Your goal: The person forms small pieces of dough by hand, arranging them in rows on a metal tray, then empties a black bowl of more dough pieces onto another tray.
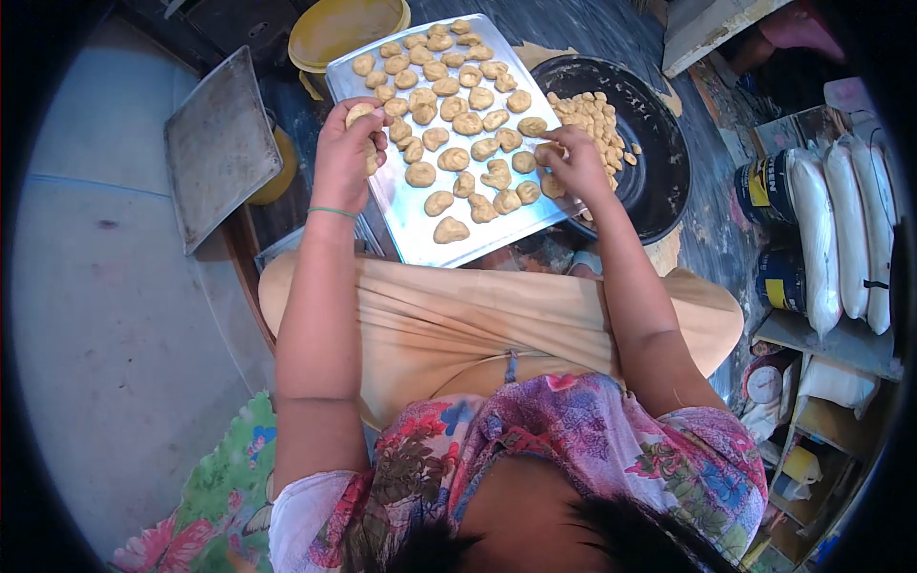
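A metal tray (392, 215) of lumpy tan dough pieces lies tilted in front of my crossed legs. Above its left edge, my left hand (346, 153) is closed around several dough pieces (361, 113), which bulge out between thumb and fingers. Over the tray's right edge, my right hand (583, 164) has its fingertips drawn together on one dough piece (546, 153), partly hidden by the fingers. Just beyond that hand, a wide black basin (659, 172) holds a heap of smaller dough pieces (587, 119).
To the left, an empty metal tray (220, 148) leans against a yellow container (277, 167). A round yellow tub (349, 33) stands behind the dough tray. On the right are dark buckets (769, 186), long white plastic bags (817, 248) and a shelf (831, 425) with a small dial scale (764, 384).
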Demonstrator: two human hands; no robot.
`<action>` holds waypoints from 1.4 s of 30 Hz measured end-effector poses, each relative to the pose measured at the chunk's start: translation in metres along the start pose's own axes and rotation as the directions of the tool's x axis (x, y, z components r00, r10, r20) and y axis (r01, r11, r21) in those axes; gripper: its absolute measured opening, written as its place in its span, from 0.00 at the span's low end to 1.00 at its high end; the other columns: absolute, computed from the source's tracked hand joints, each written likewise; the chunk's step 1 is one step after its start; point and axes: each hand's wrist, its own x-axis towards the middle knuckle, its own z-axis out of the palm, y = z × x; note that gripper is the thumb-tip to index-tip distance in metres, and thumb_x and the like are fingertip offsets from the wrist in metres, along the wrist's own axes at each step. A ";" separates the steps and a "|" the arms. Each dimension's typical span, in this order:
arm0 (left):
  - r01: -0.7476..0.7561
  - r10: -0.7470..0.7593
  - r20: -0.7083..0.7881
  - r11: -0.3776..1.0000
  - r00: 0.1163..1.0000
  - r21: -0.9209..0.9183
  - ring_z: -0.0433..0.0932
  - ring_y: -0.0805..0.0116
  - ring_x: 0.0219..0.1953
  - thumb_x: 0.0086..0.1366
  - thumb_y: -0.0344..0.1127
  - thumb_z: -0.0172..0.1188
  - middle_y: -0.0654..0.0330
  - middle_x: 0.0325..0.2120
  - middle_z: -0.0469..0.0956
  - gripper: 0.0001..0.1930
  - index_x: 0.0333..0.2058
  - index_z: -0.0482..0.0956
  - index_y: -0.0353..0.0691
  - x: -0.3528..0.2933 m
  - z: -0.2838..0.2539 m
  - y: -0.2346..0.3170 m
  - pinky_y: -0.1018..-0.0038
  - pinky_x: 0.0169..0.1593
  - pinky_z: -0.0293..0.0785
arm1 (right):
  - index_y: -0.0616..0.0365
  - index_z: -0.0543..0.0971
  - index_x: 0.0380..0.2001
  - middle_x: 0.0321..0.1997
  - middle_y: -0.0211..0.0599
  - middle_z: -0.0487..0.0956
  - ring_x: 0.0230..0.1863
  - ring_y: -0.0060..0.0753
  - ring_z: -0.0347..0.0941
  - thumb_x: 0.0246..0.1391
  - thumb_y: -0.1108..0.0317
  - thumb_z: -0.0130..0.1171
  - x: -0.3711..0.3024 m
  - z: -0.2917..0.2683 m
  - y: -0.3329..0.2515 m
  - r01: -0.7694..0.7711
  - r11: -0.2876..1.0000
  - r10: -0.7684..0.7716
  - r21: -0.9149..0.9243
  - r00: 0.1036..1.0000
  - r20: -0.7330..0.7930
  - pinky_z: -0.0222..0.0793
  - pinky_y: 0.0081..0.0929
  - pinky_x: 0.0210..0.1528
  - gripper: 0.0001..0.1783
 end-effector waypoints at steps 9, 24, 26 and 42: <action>0.002 -0.002 0.009 1.000 1.000 0.008 0.69 0.78 0.23 0.59 0.28 0.56 0.60 0.28 0.75 0.10 0.41 0.71 0.38 0.001 -0.003 -0.001 0.81 0.22 0.66 | 0.48 0.80 0.47 0.49 0.44 0.74 0.49 0.44 0.70 0.50 0.58 0.61 -0.015 -0.015 0.005 0.046 0.999 -0.047 -0.022 0.997 -0.067 0.63 0.38 0.52 0.20; -0.007 0.006 0.008 0.999 1.000 0.050 0.68 0.80 0.22 0.60 0.29 0.57 0.61 0.27 0.75 0.09 0.40 0.72 0.38 0.000 0.007 0.000 0.83 0.21 0.65 | 0.50 0.80 0.40 0.40 0.33 0.77 0.44 0.38 0.69 0.51 0.62 0.59 -0.036 -0.031 0.009 0.242 0.952 -0.211 -0.189 0.963 0.167 0.56 0.34 0.48 0.13; -0.003 0.002 0.029 0.999 1.000 0.043 0.68 0.80 0.22 0.60 0.29 0.57 0.61 0.27 0.75 0.09 0.40 0.72 0.38 0.000 0.007 -0.001 0.83 0.21 0.64 | 0.50 0.80 0.41 0.42 0.34 0.76 0.45 0.39 0.69 0.51 0.62 0.59 -0.035 -0.028 0.005 0.246 0.950 -0.226 -0.191 0.967 0.121 0.56 0.34 0.50 0.13; 0.007 -0.007 -0.002 0.999 1.000 0.053 0.67 0.82 0.21 0.59 0.29 0.57 0.63 0.27 0.75 0.09 0.39 0.73 0.40 0.003 0.010 -0.003 0.84 0.21 0.62 | 0.36 0.75 0.54 0.67 0.39 0.60 0.65 0.44 0.54 0.54 0.53 0.56 0.069 0.019 0.017 0.086 0.898 -0.087 -0.432 0.996 0.017 0.45 0.48 0.63 0.22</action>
